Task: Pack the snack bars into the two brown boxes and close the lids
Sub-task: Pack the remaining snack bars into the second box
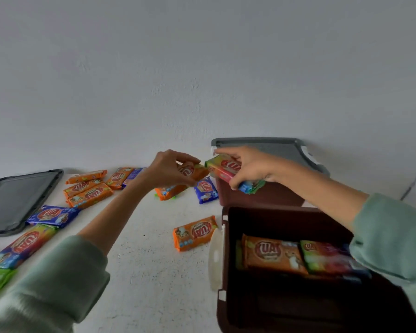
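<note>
Over the far brown box (262,197), my right grip (247,169) was curled round a green, red and blue bar (223,168), thumb below and fingers on top, holding it above the box's mouth. Just left of that box, my left grip (171,169) pinched an orange bar (192,173), lifted off the table (149,236). Nearer me than that box stood the near brown box (286,219), open, with packed bars (271,255) lying flat inside. One grey lid (274,146) leaned behind the far brown box; the other grey lid (15,200) lay well to its left. More bars lay scattered on the table to its left, with a blue bar (205,189) just beside its wall.

To do this step well, I judged I should lower the right bar first, flat and lengthwise. The orange one would go beside it rather than being dropped in, so the lid could later sit flush. Every wrapper I could see carried a red oval logo reading what looked like "KUAT"; the smaller print was too blurred to read.
</note>
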The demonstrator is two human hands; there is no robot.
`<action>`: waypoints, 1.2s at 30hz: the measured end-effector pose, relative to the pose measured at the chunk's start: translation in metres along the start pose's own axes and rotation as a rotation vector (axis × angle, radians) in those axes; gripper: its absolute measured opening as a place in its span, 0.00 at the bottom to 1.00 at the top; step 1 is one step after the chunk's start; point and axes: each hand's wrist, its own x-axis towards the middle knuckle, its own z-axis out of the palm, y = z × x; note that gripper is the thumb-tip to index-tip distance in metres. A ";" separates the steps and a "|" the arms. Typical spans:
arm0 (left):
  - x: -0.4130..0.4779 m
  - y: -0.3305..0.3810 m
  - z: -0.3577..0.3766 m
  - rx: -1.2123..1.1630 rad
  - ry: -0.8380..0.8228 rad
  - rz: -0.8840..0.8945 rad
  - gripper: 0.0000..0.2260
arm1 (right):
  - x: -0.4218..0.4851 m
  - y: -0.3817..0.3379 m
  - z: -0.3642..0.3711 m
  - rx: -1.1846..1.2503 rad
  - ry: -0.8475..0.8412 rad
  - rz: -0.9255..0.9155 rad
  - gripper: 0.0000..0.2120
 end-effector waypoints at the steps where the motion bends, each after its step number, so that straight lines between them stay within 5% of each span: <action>1: -0.002 0.015 0.003 -0.006 -0.016 0.047 0.24 | -0.015 0.009 -0.009 -0.016 0.004 0.005 0.45; 9: -0.027 0.117 0.057 0.036 -0.307 0.392 0.24 | -0.128 0.083 -0.053 -0.176 -0.212 0.049 0.46; 15: -0.043 0.135 0.128 0.218 -0.524 0.501 0.26 | -0.149 0.136 -0.018 -0.510 -0.209 0.033 0.45; 24: -0.046 0.121 0.160 0.556 -0.377 0.579 0.35 | -0.155 0.152 0.026 -0.603 -0.024 -0.074 0.33; 30: -0.047 0.117 0.156 0.728 -0.291 0.540 0.36 | -0.148 0.152 0.040 -0.651 0.101 -0.050 0.35; 36: -0.045 0.113 0.151 0.593 -0.338 0.530 0.36 | -0.144 0.143 0.037 -0.632 0.063 -0.007 0.31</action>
